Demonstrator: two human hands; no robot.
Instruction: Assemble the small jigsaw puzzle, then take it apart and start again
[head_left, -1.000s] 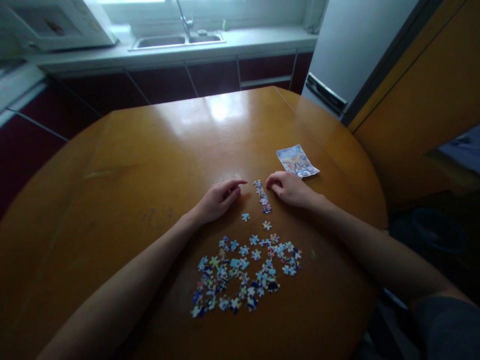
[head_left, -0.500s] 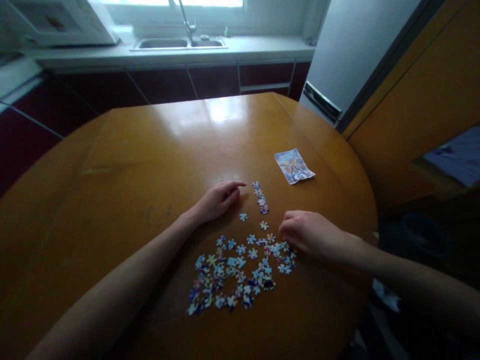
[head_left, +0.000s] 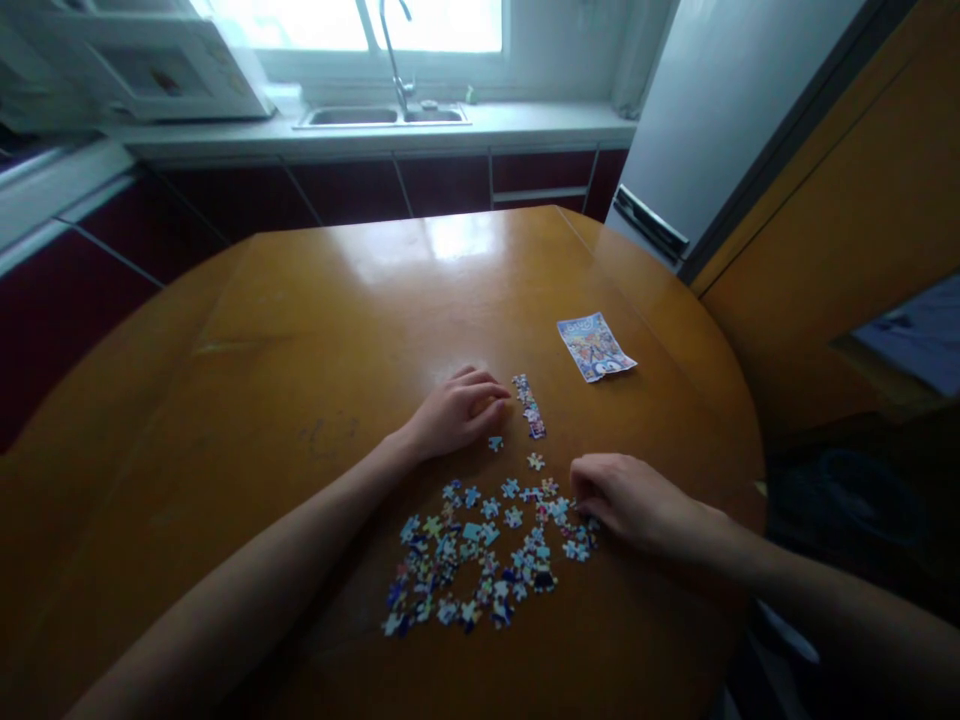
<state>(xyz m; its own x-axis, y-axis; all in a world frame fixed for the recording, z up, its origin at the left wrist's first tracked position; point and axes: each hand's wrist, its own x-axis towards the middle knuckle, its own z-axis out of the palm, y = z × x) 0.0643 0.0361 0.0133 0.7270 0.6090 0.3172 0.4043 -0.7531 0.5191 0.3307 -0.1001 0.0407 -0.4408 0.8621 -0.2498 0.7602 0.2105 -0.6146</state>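
My left hand (head_left: 461,410) rests on the table with its fingers loosely stretched and apart, just left of a narrow joined strip of jigsaw pieces (head_left: 529,408). A loose blue puzzle piece (head_left: 496,443) lies below that hand, and a pale one (head_left: 535,461) lies under the strip's lower end. My right hand (head_left: 626,495) is closed, fingers curled down at the right edge of a spread pile of jigsaw pieces (head_left: 472,532). Its fingertips are hidden, so what they hold, if anything, does not show.
A creased picture sheet (head_left: 597,347) lies to the right, beyond the strip. All this is on a large wooden table (head_left: 360,330) with rounded sides. Past the table stand a counter with a sink (head_left: 352,117), a white microwave (head_left: 165,75) and a fridge (head_left: 720,120).
The view has tilted up slightly. My left hand's index finger, stretched out before, is now lowered beside the others, closer to the strip. My right hand stays curled at the pile's edge.
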